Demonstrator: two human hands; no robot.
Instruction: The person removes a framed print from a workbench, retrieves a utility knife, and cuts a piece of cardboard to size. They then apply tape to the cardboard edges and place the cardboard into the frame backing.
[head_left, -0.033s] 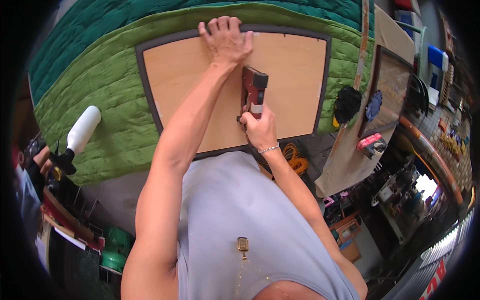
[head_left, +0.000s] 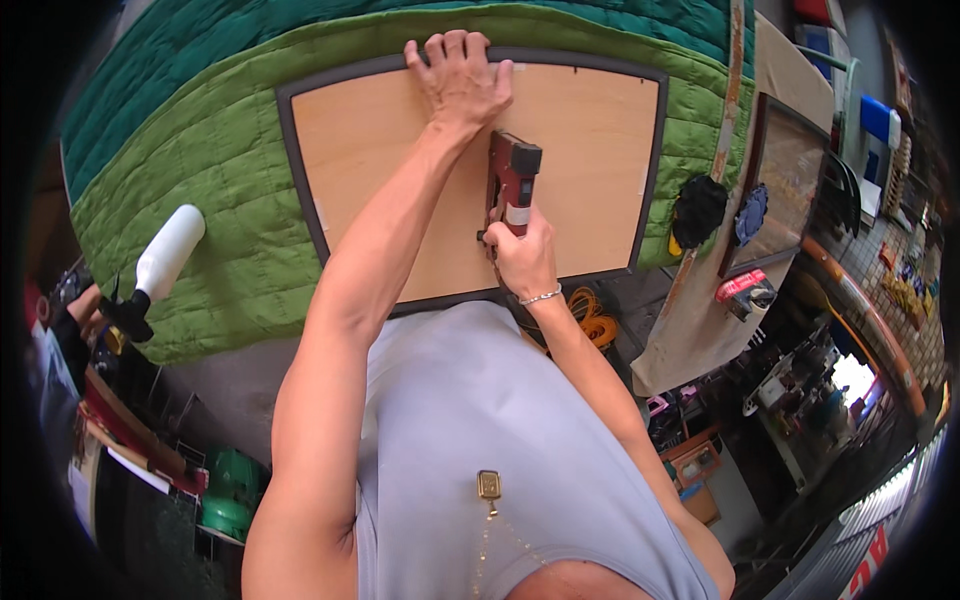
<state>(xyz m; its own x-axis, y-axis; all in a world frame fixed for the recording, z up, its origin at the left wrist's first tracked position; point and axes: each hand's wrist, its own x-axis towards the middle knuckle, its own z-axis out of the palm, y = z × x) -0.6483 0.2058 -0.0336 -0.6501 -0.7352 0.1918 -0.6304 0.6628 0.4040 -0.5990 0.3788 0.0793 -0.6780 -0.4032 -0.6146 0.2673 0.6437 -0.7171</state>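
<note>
A dark-framed panel [head_left: 590,180] with a light wooden back lies on a green quilted blanket. Across its far edge rests my left hand [head_left: 462,85], fingers spread and tips reaching over the dark frame. My right hand [head_left: 525,255] is closed round the grip of a dark red and black nail gun [head_left: 512,175]. The tool is over the middle of the panel, its black-capped end toward the far side, close to my left wrist. Whether it touches the wood I cannot tell. Small dark marks show along the panel's far right edge.
A white spray bottle [head_left: 170,255] with a black head lies at the left of the green blanket [head_left: 230,240]. To the right are a black fuzzy item [head_left: 698,212], a dark wooden frame [head_left: 790,150] and a red item [head_left: 740,285]. A coiled orange hose [head_left: 597,325] hangs below the panel.
The whole view has shifted very slightly. My hands, the nail gun and the panel keep their places relative to one another.
</note>
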